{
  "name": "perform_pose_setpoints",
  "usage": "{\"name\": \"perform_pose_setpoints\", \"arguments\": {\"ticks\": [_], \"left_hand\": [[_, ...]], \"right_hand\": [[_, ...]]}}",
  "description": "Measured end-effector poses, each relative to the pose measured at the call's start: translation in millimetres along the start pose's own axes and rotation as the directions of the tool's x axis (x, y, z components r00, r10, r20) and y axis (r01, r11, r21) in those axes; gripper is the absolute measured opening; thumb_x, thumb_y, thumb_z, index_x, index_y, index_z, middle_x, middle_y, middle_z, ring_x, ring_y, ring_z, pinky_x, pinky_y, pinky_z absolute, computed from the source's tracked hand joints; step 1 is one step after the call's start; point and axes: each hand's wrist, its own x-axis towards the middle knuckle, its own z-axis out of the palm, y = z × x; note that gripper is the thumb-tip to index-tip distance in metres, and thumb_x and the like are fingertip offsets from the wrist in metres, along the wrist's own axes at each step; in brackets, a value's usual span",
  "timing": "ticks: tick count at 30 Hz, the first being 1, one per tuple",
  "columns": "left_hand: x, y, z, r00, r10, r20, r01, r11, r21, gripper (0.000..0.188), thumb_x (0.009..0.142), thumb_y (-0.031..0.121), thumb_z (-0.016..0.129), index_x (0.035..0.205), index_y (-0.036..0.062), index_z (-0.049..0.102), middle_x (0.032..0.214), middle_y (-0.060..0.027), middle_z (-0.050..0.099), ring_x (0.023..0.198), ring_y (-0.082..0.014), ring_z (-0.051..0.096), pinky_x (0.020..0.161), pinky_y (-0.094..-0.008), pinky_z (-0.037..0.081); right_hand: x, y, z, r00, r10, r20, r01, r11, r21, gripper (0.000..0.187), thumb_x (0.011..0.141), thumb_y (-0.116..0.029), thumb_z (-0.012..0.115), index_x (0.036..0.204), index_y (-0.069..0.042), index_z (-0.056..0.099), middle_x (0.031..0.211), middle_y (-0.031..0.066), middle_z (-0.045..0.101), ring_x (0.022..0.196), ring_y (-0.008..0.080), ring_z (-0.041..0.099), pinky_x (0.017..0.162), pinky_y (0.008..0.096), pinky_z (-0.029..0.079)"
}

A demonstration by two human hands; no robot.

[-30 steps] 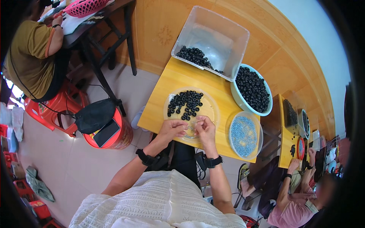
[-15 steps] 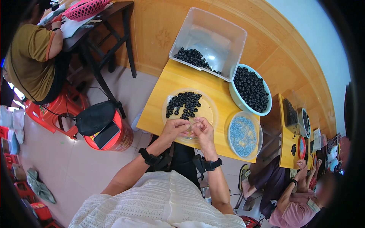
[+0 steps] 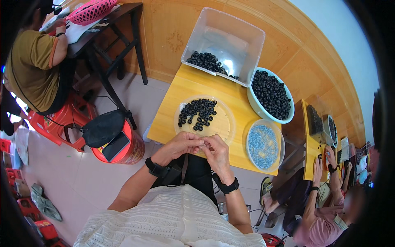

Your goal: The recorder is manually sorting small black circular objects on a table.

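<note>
My left hand [image 3: 184, 144] and my right hand [image 3: 217, 153] meet at the fingertips over the near edge of the round clear tray [image 3: 228, 136]. Both are closed in a pinch, and what lies between the fingers is too small to make out. Just beyond them, a loose cluster of black ring-shaped pieces [image 3: 197, 111] lies in the tray. To the right of my hands, a round clear dish [image 3: 281, 154] holds many thin light-blue pieces [image 3: 263, 144].
The yellow table [image 3: 166, 109] also carries a clear plastic bin [image 3: 238, 33] and a pale bowl [image 3: 259, 108] of black pieces. At left stand a red bucket [image 3: 138, 150] with a phone [image 3: 115, 146] on top and a seated person [image 3: 33, 66]. Another person [image 3: 325, 224] works at right.
My hands have drawn slightly toward me, and the fingertips, a little apart before, now press together. At right, the other person's hands have moved farther over their table.
</note>
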Motion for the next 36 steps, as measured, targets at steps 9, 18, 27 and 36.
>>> {"name": "perform_pose_setpoints", "arguments": {"ticks": [9, 18, 27, 36], "left_hand": [[39.3, 14.2, -7.3, 0.915, 0.373, -0.151, -0.196, 0.739, 0.644, 0.018, 0.075, 0.01, 0.067, 0.088, -0.0012, 0.063, 0.077, -0.007, 0.062, 0.067, -0.0139, 0.06, 0.062, -0.0245, 0.05], [78.2, 7.7, 13.5, 0.727, 0.668, 0.16, -0.153, -0.07, 0.986, 0.005, 0.068, -0.002, 0.055, 0.073, -0.0013, 0.057, 0.077, -0.0159, 0.051, 0.076, -0.0339, 0.055, 0.064, -0.0431, 0.045], [80.6, 1.4, 3.3, 0.695, 0.637, 0.332, -0.235, -0.235, 0.943, 0.014, 0.066, -0.002, 0.058, 0.078, 0.0026, 0.052, 0.079, -0.0137, 0.051, 0.077, -0.0328, 0.052, 0.064, -0.0398, 0.043], [16.8, 27.7, 9.5, 0.921, 0.389, 0.025, -0.366, 0.842, 0.397, 0.021, 0.072, -0.003, 0.066, 0.091, 0.0017, 0.057, 0.087, -0.0018, 0.059, 0.076, -0.009, 0.057, 0.07, -0.022, 0.047]], "right_hand": [[-5.8, 8.1, -14.3, 0.993, -0.006, -0.121, -0.013, 0.987, -0.159, 0.015, 0.076, 0.005, 0.056, 0.091, 0.003, 0.056, 0.081, 0.0165, 0.053, 0.073, 0.0344, 0.056, 0.062, 0.0365, 0.046], [-18.2, 27.2, -15.7, 0.99, 0.044, -0.137, -0.07, 0.978, -0.196, 0.014, 0.077, 0.005, 0.054, 0.09, 0.003, 0.055, 0.08, 0.0177, 0.052, 0.074, 0.0362, 0.054, 0.064, 0.0385, 0.045], [-20.4, 34.9, -12.0, 0.989, 0.034, -0.142, -0.063, 0.976, -0.207, 0.013, 0.077, 0.005, 0.053, 0.089, 0.003, 0.055, 0.081, 0.0183, 0.051, 0.074, 0.037, 0.054, 0.065, 0.0398, 0.044], [-20.3, 29.1, -7.9, 0.977, 0.034, -0.209, -0.076, 0.978, -0.194, 0.012, 0.075, 0.006, 0.055, 0.086, 0.003, 0.057, 0.074, 0.0155, 0.053, 0.067, 0.0305, 0.056, 0.06, 0.0343, 0.044]]}}
